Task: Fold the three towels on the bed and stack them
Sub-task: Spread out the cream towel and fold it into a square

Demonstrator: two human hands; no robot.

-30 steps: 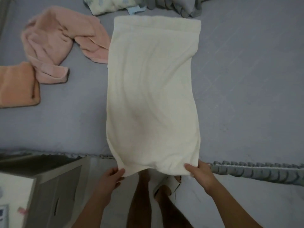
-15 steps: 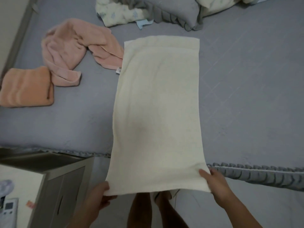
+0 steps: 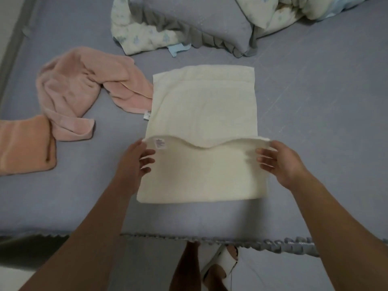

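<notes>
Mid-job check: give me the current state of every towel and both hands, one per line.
Cream towel: flat on the bed, near end lifted and partly folded over.
Pink towel: crumpled, unfolded.
Orange towel: folded, lying alone.
Left hand: pinching the cream towel's near-left corner.
Right hand: pinching its near-right corner.

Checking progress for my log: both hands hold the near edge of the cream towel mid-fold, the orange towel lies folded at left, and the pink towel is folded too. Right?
Not quite. The head view shows the pink towel still crumpled, not folded. The rest holds: left hand and right hand hold the cream towel mid-fold, and the orange towel lies folded at left.
</notes>
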